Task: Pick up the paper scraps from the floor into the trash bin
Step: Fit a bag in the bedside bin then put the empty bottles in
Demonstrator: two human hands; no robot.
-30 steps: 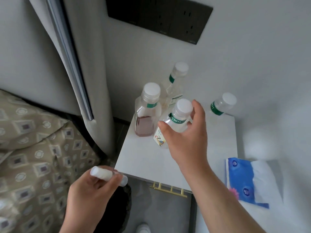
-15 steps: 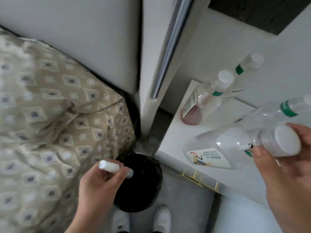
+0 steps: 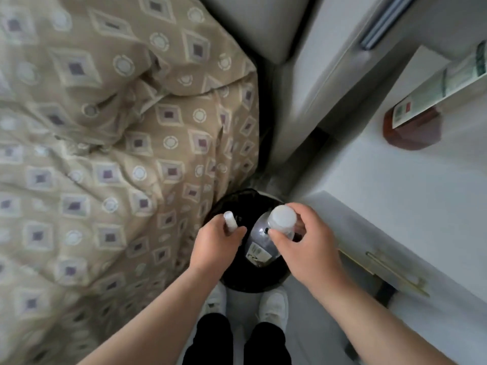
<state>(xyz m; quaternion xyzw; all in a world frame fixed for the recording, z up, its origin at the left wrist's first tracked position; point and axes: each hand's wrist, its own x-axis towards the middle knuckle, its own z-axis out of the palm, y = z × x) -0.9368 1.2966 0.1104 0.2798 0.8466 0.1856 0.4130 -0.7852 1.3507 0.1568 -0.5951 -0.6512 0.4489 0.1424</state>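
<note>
Bed cover: the patterned bed cover fills my view from 7 to 11 o'clock.
Left hand: the left hand is curled round a small white roll, with the thumb pressed on its side. I cannot tell if the roll is paper.
Roll's long line: it runs about 12 to 6 o'clock, and its top end pokes out of the fist.
Trash bin: the black trash bin sits on the floor just beside the bed cover, right under both hands.
Clear bottle: the clear bottle hangs cap up, with its bottom pointing down into the bin.
Right hand: the right hand pinches the bottle near its white cap with fingertips and thumb.
Nearer hand: both are over the bin's mouth, so I think letting go is all each one needs.
Paper scraps: I see none on the small bit of floor that shows.
Tabletop: the white tabletop lies at 3 o'clock, and a bottle of red drink stands at 2 o'clock.
</note>
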